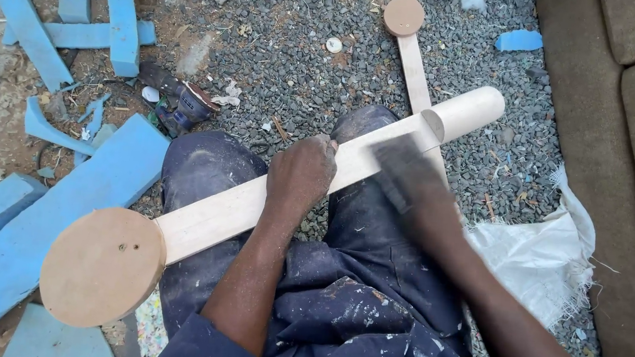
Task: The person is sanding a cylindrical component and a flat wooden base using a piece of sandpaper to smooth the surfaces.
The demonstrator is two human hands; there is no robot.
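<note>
Pale wood piece: a long flat wooden slat (237, 209) lies across the person's lap, a round brown disc (102, 266) at its near end, a thick wooden cylinder (467, 111) at its far end.
Left hand (301, 173): curled down over the slat at mid-length, gripping it.
Right hand (405, 171): blurred, on the slat just short of the cylinder; how far open cannot be told.
Second slat (413, 67): on the gravel beyond, crossing under, disc-tipped.
Blue foam offcuts (42, 222): left.
White sack (542, 258): right, beside a brown cushion (630, 154).
Power sander (181, 103): on the gravel, left of the knee.
</note>
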